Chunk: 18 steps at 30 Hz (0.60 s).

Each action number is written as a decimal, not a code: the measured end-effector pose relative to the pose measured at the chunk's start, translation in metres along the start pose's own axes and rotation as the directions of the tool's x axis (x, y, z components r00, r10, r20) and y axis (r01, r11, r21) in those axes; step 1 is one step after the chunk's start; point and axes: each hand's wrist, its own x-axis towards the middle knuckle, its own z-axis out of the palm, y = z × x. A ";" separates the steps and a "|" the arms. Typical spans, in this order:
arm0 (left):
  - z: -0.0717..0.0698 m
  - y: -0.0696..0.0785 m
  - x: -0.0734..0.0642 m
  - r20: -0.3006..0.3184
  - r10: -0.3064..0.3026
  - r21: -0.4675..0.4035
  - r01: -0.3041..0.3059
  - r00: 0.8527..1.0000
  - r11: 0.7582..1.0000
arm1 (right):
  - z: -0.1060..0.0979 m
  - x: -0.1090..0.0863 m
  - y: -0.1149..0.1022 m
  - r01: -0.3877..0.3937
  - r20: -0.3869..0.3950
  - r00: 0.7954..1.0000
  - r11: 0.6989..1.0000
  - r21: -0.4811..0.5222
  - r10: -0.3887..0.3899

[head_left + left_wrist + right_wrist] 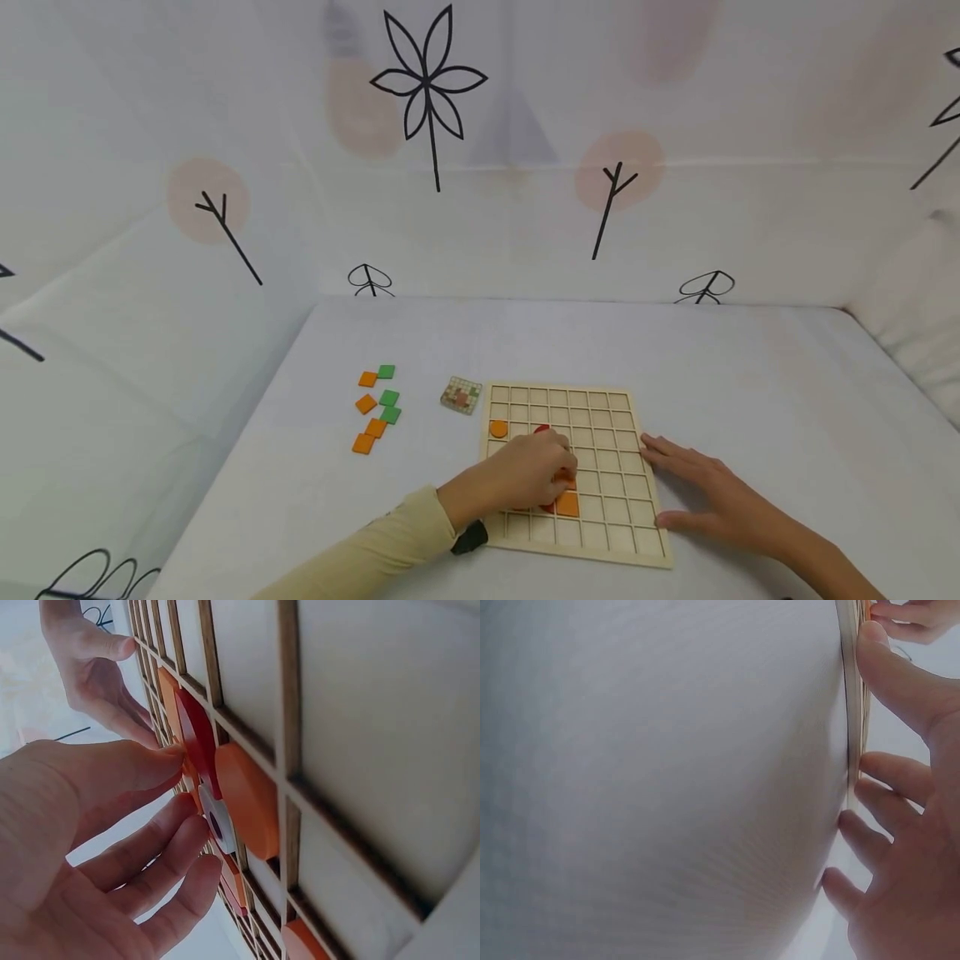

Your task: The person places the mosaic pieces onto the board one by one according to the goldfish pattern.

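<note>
A wooden grid board point(611, 483) lies on the table, with several orange, red and white pieces in its cells. My left hand point(525, 473) reaches over its lower left part, thumb and index finger pinching an orange tile point(190, 781) at the cells. Beside these fingertips are a red piece point(196, 739), a white piece with a dark centre point(216, 819) and an orange round piece point(246, 801). An orange square tile point(567, 504) sits just below the hand. My right hand point(720, 496) rests along the board's right edge, fingers spread and fairly straight.
Left of the board lie loose orange tiles point(366, 404) and green tiles point(389, 398). A small pattern card point(461, 395) is by the board's upper left corner. An orange disc point(498, 428) sits in a left-hand cell. White patterned cloth point(517, 225) hangs behind the table.
</note>
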 end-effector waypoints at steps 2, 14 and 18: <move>-0.001 0.000 0.000 -0.002 0.007 0.002 -0.007 1.000 1.000 | 0.000 0.001 0.000 0.004 0.001 1.000 1.000 0.010 -0.004; -0.004 0.000 0.001 0.035 0.051 -0.051 -0.049 0.998 0.997 | -0.001 0.000 -0.001 -0.016 0.014 1.000 1.000 0.026 0.015; -0.004 0.001 0.002 0.052 0.069 -0.031 -0.067 0.996 0.997 | -0.002 0.001 -0.003 -0.004 0.007 1.000 1.000 0.012 0.004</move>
